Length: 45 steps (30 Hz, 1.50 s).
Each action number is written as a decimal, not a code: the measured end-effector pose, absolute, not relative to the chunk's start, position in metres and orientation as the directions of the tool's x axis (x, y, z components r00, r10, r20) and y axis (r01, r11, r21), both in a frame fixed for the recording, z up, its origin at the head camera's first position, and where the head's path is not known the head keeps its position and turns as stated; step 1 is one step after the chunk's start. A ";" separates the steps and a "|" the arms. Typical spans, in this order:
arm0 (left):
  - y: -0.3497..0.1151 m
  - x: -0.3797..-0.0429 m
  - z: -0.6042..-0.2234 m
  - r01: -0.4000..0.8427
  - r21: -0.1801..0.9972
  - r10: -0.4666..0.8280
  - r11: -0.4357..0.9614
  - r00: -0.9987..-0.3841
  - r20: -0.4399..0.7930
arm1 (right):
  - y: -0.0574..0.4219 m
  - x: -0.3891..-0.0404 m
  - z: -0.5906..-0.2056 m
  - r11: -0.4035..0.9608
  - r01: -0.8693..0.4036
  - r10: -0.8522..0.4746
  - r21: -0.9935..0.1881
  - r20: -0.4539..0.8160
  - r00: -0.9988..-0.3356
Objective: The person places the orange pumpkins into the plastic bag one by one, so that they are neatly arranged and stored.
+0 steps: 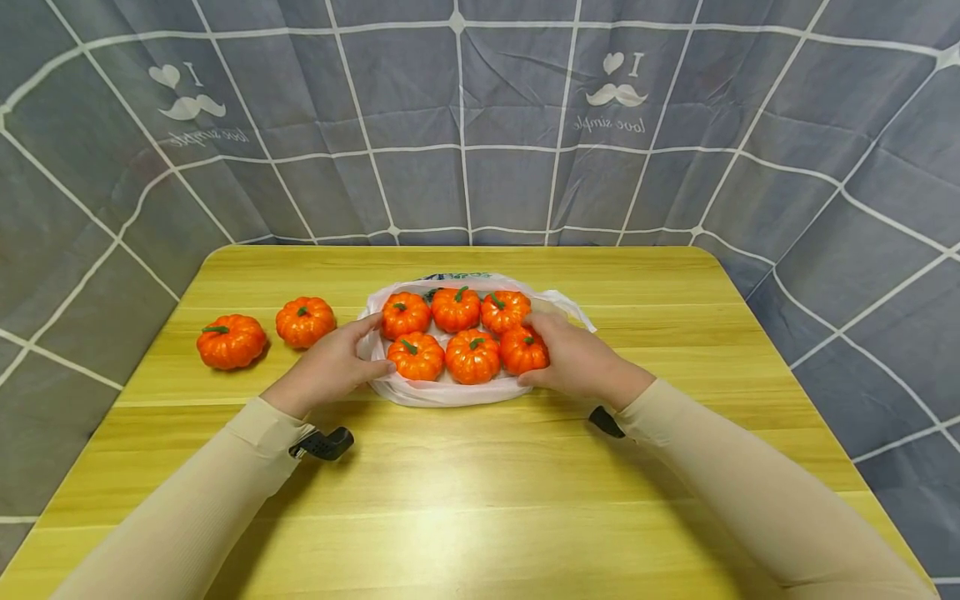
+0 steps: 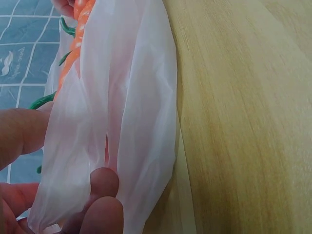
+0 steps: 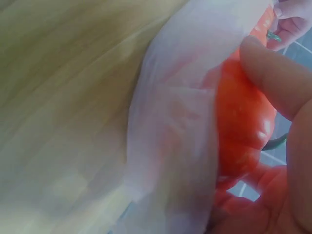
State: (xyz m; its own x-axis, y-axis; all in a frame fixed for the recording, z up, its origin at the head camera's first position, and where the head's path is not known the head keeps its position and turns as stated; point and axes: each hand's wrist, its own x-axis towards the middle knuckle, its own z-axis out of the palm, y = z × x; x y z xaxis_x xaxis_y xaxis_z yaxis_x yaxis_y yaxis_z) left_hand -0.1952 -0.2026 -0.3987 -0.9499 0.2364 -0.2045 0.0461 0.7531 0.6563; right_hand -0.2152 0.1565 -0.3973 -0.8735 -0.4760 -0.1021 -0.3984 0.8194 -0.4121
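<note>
Several small orange pumpkins (image 1: 472,357) with green stems sit in two rows inside a white plastic bag (image 1: 442,395), its mouth spread open around them. My left hand (image 1: 330,367) holds the bag's left edge, thumb toward the front; in the left wrist view the thin plastic (image 2: 141,97) runs between thumb and fingers. At the right end, my right hand (image 1: 573,354) grips the front right pumpkin (image 1: 522,350). The right wrist view shows my thumb on that pumpkin's (image 3: 241,114) side and fingers around its far side, with bag plastic (image 3: 170,131) against it.
Two more pumpkins lie on the wooden table (image 1: 465,500) left of the bag, one (image 1: 303,322) near my left hand and another (image 1: 232,342) farther left. A grey checked cloth (image 1: 510,108) hangs behind and beside the table.
</note>
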 end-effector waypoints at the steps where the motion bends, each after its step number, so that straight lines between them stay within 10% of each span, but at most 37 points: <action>1: -0.203 -0.195 -0.399 0.046 0.657 0.236 0.753 -0.950 -0.205 | 0.156 -0.215 -0.398 0.823 -0.397 -0.473 -0.405 -0.103 -0.875; 45: -0.204 -0.194 -0.399 0.068 0.663 0.254 0.746 -0.949 -0.189 | 0.157 -0.217 -0.391 0.853 -0.440 -0.488 -0.281 -0.130 -0.863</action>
State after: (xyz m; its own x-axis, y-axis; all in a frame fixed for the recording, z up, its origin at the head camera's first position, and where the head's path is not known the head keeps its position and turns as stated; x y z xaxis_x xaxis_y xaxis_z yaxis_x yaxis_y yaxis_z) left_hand -0.1938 -0.2040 -0.3992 -0.9487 0.2536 -0.1886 0.0676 0.7460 0.6625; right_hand -0.2174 0.1568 -0.3913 -0.8629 -0.4883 -0.1304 -0.4401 0.8528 -0.2812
